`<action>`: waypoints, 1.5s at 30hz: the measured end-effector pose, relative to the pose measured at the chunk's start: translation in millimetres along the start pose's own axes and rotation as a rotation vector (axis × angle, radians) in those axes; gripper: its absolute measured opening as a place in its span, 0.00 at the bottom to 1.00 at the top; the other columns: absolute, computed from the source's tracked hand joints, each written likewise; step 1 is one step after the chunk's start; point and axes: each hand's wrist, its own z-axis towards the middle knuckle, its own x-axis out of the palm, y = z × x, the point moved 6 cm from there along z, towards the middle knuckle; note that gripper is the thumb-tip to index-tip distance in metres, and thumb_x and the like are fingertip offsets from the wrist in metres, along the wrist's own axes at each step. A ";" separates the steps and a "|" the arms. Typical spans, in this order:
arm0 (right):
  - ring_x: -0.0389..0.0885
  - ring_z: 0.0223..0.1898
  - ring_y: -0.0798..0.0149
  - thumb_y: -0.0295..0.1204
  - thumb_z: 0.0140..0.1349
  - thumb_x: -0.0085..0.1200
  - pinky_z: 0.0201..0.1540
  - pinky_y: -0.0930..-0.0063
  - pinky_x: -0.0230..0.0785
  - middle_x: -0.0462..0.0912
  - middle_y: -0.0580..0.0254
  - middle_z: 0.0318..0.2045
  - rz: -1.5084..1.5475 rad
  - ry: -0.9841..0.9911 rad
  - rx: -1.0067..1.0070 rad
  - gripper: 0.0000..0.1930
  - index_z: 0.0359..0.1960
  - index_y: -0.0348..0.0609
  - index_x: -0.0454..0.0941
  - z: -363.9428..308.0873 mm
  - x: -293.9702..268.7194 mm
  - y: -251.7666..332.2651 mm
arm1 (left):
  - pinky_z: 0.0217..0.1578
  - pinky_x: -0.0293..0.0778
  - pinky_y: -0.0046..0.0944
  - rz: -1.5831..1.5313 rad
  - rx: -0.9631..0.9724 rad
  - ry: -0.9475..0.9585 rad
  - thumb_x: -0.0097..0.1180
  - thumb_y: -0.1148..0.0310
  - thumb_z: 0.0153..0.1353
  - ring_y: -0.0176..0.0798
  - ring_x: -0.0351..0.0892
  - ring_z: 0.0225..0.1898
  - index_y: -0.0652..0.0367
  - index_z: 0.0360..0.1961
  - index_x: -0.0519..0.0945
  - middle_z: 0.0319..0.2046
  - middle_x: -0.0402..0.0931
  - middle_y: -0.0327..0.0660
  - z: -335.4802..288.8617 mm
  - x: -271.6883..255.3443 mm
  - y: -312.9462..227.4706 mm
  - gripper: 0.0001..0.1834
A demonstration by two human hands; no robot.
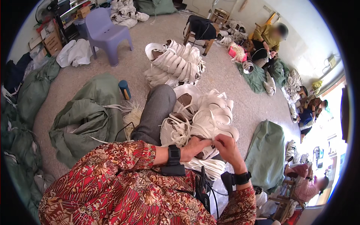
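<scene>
A limp green cloth sack [88, 120] is slumped left of the lap. A flat white strap bundle [202, 123] is being worked at its near edge, just right of the raised knee [159, 108]. The left hand [195, 147] and right hand [228, 148] are pinched on one strap end; a steady pull seems needed.

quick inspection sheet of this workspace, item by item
surface: speckled floor, person seated on it
job's things: white strap pieces heaped on the lap; second heap beyond the knee
clutter: green sacks, purple stool, blue bottle
grips: left hand and right hand pinch one white strap, wrist bands on both
cables: black cable by the lap
surroundings: other people seated at right, more heaps
</scene>
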 end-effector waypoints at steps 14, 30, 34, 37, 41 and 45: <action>0.82 0.27 0.52 0.24 0.60 0.56 0.32 0.63 0.72 0.81 0.48 0.24 0.016 0.050 0.070 0.05 0.31 0.33 0.80 2.3 9.0 6.0 | 0.38 0.78 0.34 -0.112 -0.016 0.015 0.61 0.63 0.63 0.31 0.81 0.41 0.63 0.54 0.77 0.44 0.81 0.38 3.7 -1.8 1.8 0.21; 0.80 0.33 0.39 0.29 0.60 0.53 0.36 0.48 0.70 0.80 0.44 0.26 -0.451 0.175 -0.146 0.06 0.32 0.38 0.76 10.3 14.7 24.8 | 0.38 0.75 0.38 -0.141 -0.153 -0.007 0.62 0.63 0.62 0.33 0.80 0.40 0.59 0.50 0.79 0.42 0.81 0.35 7.9 -10.8 11.3 0.18; 0.80 0.33 0.39 0.27 0.61 0.52 0.36 0.49 0.70 0.80 0.45 0.28 -0.251 0.104 -0.184 0.05 0.34 0.38 0.76 1.7 9.3 24.8 | 0.39 0.76 0.38 -0.209 -0.161 -0.007 0.61 0.64 0.63 0.33 0.81 0.42 0.60 0.51 0.79 0.44 0.81 0.36 6.8 -6.8 9.2 0.18; 0.80 0.34 0.40 0.24 0.63 0.51 0.36 0.52 0.70 0.80 0.44 0.32 -0.317 0.118 -0.179 0.04 0.33 0.36 0.75 -9.3 7.6 22.6 | 0.42 0.78 0.37 -0.150 -0.175 0.042 0.62 0.62 0.63 0.34 0.81 0.43 0.62 0.52 0.79 0.44 0.81 0.38 3.2 -3.2 7.6 0.20; 0.79 0.32 0.41 0.24 0.64 0.53 0.34 0.57 0.71 0.79 0.43 0.29 -0.092 -0.159 -0.065 0.04 0.33 0.35 0.76 -29.7 -10.1 16.4 | 0.38 0.78 0.35 -0.174 -0.129 0.049 0.62 0.64 0.64 0.34 0.83 0.38 0.64 0.47 0.81 0.39 0.83 0.39 5.0 -1.0 5.4 0.16; 0.79 0.30 0.41 0.26 0.66 0.53 0.33 0.57 0.71 0.79 0.43 0.26 -0.059 -0.090 0.058 0.07 0.32 0.34 0.75 -55.6 9.3 -7.2 | 0.38 0.79 0.35 -0.188 -0.037 0.065 0.61 0.65 0.65 0.33 0.82 0.38 0.63 0.47 0.81 0.39 0.83 0.39 6.4 4.5 3.4 0.14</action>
